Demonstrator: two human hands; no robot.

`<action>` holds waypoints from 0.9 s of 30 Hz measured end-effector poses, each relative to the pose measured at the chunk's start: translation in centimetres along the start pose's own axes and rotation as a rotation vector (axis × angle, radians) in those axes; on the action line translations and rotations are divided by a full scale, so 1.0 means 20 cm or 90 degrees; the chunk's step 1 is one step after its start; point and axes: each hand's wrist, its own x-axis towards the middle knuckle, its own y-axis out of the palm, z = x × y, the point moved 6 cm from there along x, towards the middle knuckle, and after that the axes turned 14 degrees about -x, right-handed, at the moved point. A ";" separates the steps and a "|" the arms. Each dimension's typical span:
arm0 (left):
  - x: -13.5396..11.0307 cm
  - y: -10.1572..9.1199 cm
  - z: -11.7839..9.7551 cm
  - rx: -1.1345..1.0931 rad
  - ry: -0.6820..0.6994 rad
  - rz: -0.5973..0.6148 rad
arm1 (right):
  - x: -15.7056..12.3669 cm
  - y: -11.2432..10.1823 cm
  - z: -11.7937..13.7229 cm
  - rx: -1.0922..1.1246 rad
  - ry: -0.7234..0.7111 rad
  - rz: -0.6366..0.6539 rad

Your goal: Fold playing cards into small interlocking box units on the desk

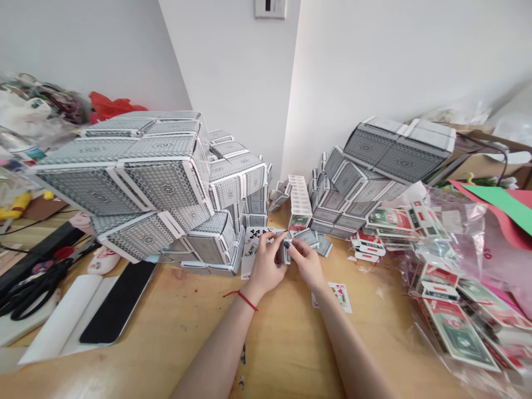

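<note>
As both arms reach over the wooden desk [291, 354], I see the left hand [266, 263] and right hand [306, 261] meet, each grip pinching the same grey-patterned card [286, 255] between thumb and fingers. That card is just above the desk, between the tall left stack [162, 185] and the right stack [347, 185] of patterned blocks. Grey-backed cards [324, 245] lie just beyond the right hand; a king of hearts [343, 295] lies partly hidden by the right forearm.
</note>
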 end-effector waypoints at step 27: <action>-0.01 0.00 -0.06 -0.166 0.022 0.058 | -0.01 0.05 0.00 0.110 -0.038 0.014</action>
